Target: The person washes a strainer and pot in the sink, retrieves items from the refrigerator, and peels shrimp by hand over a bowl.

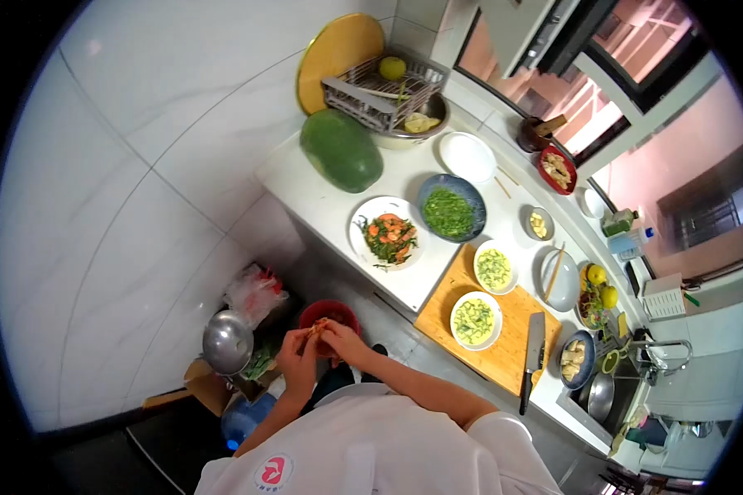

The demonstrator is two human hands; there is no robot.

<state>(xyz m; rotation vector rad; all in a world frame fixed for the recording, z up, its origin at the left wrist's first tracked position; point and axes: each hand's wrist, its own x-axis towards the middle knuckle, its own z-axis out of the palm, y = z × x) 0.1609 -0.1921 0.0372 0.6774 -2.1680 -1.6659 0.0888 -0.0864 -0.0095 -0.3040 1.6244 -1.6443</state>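
Observation:
Both hands meet over a red bin (351, 316) on the floor. My left hand (295, 356) is closed, its fingertips pinching a small orange piece of food (318, 328). From the right, my right hand (343, 340) is closed on the same piece. What the piece is exactly is too small to tell. Above the hands, on the white counter (305, 186), stands a white plate (357, 239) of orange pieces and dark greens (390, 239).
A cutting board (442, 309) carries two bowls and a cleaver (534, 351). Around it are a blue bowl of chopped greens (448, 212), a large green melon (341, 150) and a sink (623, 396). A metal bowl (228, 342) and plastic bag (254, 294) lie left of the hands.

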